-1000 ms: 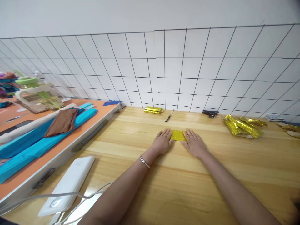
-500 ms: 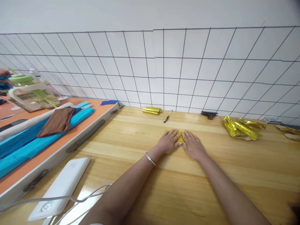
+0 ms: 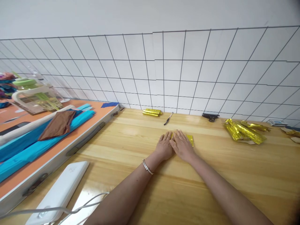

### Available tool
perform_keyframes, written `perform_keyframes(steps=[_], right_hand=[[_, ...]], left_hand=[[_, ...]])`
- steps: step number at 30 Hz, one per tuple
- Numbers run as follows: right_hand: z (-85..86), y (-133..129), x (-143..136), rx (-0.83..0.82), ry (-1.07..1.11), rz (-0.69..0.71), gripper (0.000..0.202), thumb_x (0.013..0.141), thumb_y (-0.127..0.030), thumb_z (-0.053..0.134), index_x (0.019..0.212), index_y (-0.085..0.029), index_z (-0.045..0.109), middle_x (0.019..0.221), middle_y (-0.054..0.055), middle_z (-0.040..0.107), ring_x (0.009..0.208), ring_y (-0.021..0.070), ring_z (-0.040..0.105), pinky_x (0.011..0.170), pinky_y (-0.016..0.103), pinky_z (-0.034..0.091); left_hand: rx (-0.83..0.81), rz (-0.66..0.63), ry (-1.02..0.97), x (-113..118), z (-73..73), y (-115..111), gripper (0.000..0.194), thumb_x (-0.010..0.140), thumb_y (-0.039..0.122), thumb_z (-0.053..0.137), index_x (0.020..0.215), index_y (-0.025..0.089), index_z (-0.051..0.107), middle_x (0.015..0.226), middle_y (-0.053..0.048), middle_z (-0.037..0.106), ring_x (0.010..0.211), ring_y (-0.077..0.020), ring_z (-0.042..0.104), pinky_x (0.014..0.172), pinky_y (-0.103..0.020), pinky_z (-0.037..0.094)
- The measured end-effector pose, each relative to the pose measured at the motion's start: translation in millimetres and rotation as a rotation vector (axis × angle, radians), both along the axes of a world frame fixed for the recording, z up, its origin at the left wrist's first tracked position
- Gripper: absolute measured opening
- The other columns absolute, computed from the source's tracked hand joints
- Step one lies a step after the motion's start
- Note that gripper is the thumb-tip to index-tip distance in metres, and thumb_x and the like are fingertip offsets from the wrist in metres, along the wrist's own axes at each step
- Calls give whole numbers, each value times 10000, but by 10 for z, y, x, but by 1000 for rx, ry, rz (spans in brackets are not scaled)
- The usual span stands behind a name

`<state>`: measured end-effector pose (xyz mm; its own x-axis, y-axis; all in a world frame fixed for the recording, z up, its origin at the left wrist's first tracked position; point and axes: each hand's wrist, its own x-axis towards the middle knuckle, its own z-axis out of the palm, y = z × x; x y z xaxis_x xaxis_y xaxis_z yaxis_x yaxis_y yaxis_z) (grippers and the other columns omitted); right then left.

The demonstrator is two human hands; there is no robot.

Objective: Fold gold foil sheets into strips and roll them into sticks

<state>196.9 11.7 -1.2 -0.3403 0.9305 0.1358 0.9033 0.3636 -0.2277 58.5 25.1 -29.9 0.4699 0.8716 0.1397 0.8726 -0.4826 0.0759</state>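
Observation:
A flat piece of gold foil (image 3: 190, 140) lies on the wooden table (image 3: 131, 181), partly covered by hands. My left hand (image 3: 165, 146) rests palm down at its left side, fingers stretched out, with a silver bracelet on the wrist. Beside it and touching it, my right hand (image 3: 183, 146) lies flat on the foil, fingers extended. The foil's right end shows past my right fingers. Behind the hands is a pen (image 3: 168, 119), and farther back lie rolled gold foil pieces (image 3: 152, 112).
Crumpled gold foil (image 3: 245, 131) and a black clip (image 3: 211, 117) are at the back right. On the left are a white power bank (image 3: 62, 187) with cables, an orange table (image 3: 98, 114) with blue rolls (image 3: 77, 125), brown cloth (image 3: 57, 124) and a clear container (image 3: 38, 100).
My right hand has slid left against my left hand, uncovering the foil's right end. My left hand has shifted slightly nearer to me. The view has tilted a little.

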Motion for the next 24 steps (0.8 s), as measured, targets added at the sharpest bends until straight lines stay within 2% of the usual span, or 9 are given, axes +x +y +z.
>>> perform_keyframes(steps=[3,5,8,11,18,24], right_hand=[[3,73,-261,-57,55,83,694,911,-535,37,1425,-122,254,1503,67,192,1383,215,100,1117,386,114],[-35,103,-283,-67,62,106,679,915,-528,41,1428,-135,249,1505,58,185,1385,207,92,1119,379,109],[-102,117,-115,-61,44,119,662,909,-553,64,1453,-186,152,1519,20,120,1388,198,63,1120,379,101],[-142,113,104,-72,-24,91,671,897,-579,77,1458,-212,105,1517,10,124,1389,193,57,1120,384,84],[-191,65,408,-28,-143,47,652,896,-574,92,1448,-235,174,1521,8,105,1388,195,61,1112,388,74],[-261,7,522,11,-201,-117,639,903,-547,92,1443,-223,195,1509,26,183,1381,183,108,1099,379,109]], left_hand=[[-9,-31,20,-34,-35,9,668,860,454,369,1439,189,168,1502,-85,170,1372,-284,146,1113,-450,97],[-14,-32,12,-45,-38,11,677,859,470,366,1440,187,167,1502,-85,173,1370,-286,154,1116,-451,88],[-15,-21,-20,-47,-5,15,658,873,455,335,1442,178,155,1500,-86,178,1374,-273,146,1113,-441,115],[-27,-17,-30,-39,37,16,625,883,447,306,1432,168,197,1496,-90,193,1379,-266,134,1108,-436,134],[-4,-18,-57,-83,65,20,592,915,484,211,1402,154,276,1481,-94,237,1374,-251,159,1102,-423,155],[-13,-25,-115,-202,80,106,462,953,397,155,1346,261,357,1443,-19,339,1348,-167,240,1076,-402,223]])
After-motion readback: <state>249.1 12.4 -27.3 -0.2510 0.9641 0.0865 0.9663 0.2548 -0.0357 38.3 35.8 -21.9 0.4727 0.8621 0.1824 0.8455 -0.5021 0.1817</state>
